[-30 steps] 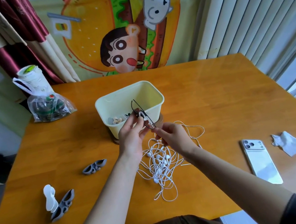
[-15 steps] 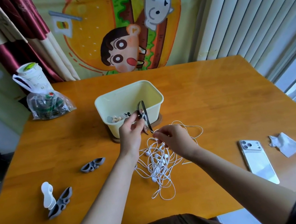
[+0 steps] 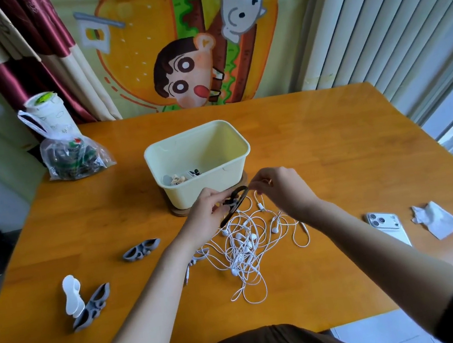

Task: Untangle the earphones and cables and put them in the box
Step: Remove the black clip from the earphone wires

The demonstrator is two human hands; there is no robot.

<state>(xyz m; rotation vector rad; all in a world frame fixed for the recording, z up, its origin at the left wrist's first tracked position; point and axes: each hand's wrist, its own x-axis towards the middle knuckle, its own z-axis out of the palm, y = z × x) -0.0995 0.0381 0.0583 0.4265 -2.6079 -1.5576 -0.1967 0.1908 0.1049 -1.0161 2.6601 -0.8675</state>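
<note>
A tangle of thin white earphone cords [image 3: 246,245] lies on the orange wooden worktop [image 3: 335,154], just near of the cream plastic box [image 3: 245,150] and between the two forearms. Above its far edge, the left hand [image 3: 207,210] curls its grip round a black looped cable [image 3: 238,196]. The right hand [image 3: 282,192] pinches what looks like a single white strand rising from the heap.

The cords are probably light, limp and a little slick, so they are likely to snag rather than slide free. The best hold is probably close to a plug or earbud, not mid-strand.

The black loop is a narrow oval, its long axis running from near-left to far-right, with its far end pointing towards the box. The white heap stretches mostly near to far.
</note>
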